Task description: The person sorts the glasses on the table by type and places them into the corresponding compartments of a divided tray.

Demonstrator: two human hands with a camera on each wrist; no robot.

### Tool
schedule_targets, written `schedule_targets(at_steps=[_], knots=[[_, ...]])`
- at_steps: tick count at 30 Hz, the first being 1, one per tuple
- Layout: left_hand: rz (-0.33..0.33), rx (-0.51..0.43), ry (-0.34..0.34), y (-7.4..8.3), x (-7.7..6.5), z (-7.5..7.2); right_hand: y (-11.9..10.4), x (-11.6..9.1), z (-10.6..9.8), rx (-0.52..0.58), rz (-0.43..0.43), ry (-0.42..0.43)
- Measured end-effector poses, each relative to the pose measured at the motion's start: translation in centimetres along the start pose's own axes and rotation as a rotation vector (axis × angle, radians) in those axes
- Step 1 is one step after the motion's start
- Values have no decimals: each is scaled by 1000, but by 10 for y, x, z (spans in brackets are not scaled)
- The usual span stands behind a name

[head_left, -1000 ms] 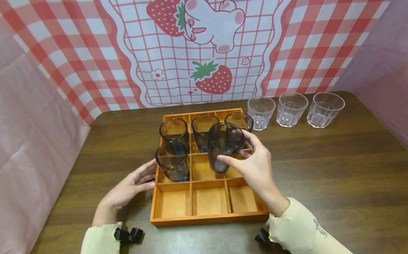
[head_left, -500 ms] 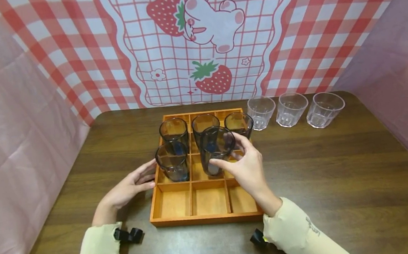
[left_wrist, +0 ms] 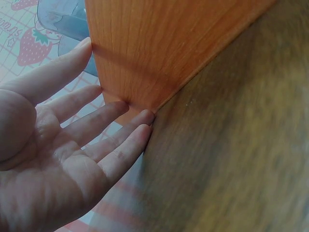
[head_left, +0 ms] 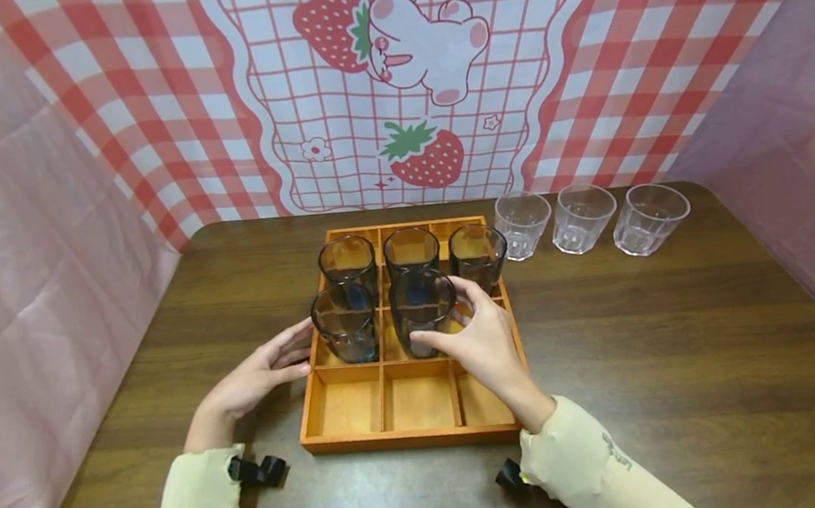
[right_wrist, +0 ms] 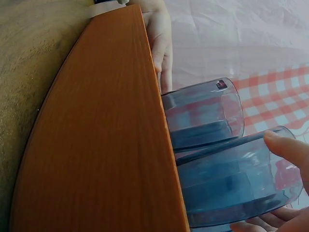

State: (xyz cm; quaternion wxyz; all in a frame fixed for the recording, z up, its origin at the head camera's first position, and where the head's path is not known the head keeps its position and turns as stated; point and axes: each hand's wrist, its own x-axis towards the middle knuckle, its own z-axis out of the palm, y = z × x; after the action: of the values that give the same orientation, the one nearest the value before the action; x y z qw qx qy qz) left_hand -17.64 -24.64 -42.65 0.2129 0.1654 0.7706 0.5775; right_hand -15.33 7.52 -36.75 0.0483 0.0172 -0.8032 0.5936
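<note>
My right hand (head_left: 481, 342) grips a dark tinted glass (head_left: 423, 307) by its right side, thumb in front and fingers behind. This glass stands over the middle compartment of a wooden divided tray (head_left: 349, 443). In the right wrist view the held glass (right_wrist: 236, 181) sits beside another tinted glass (right_wrist: 205, 116), its lower part hidden by the tray's front wall. Along the tray's left side, my left hand (head_left: 256, 378) rests with fingers extended; the left wrist view has its fingertips (left_wrist: 140, 130) right at the wooden wall. A tinted glass (head_left: 345, 328) fills the middle row's left compartment.
Behind, three more tinted glasses (head_left: 348, 259) occupy the tray's back compartments. Three clear glasses (head_left: 522, 224) stand in a row on the wooden table (head_left: 661, 359), right of the tray's far end. A checked strawberry cloth (head_left: 388, 80) hangs behind the table.
My right hand has carried the tinted glass leftward and down, from the divider right of the middle compartment into that compartment. The left hand has stayed against the tray.
</note>
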Motion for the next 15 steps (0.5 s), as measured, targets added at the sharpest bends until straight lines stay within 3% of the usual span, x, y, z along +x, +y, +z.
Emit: schedule_targets(at_steps=[15], knots=[[7, 0, -1, 0, 0, 0, 2, 2, 5, -151, 49, -46]])
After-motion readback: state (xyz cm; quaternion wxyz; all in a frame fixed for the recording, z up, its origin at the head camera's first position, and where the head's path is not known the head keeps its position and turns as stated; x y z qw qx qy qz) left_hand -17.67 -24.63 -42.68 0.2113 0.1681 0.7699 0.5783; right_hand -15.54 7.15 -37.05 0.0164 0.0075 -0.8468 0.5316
